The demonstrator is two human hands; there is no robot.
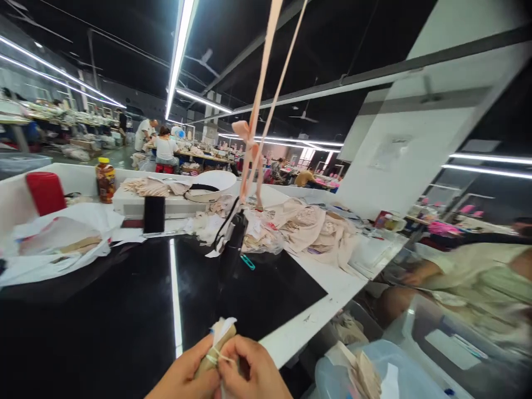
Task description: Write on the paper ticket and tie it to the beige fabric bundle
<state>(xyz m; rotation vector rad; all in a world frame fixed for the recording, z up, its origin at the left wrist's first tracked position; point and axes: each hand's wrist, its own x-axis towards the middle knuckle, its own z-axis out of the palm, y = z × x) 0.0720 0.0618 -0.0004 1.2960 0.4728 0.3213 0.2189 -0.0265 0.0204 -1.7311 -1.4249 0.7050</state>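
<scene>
Low in the head view, my left hand [191, 368] is closed around a small rolled bundle of beige fabric [224, 334], which has a white piece sticking out at its top. A thin pale band [212, 359] runs around the bundle. My right hand [255, 363] pinches that band between thumb and forefinger, close against the roll. Both hands are above the near edge of a glossy black panel [124, 310] set in the white table. Part of the bundle is hidden behind my fingers.
Peach straps [266, 72] hang down to a black clamp-like tool [236, 233], beside a teal safety pin [248, 262]. Heaped beige fabric [316, 227] lies behind. A brown bottle [105, 180] stands back left. Right of the table are clear bins [386, 354] and a blurred person [477, 277].
</scene>
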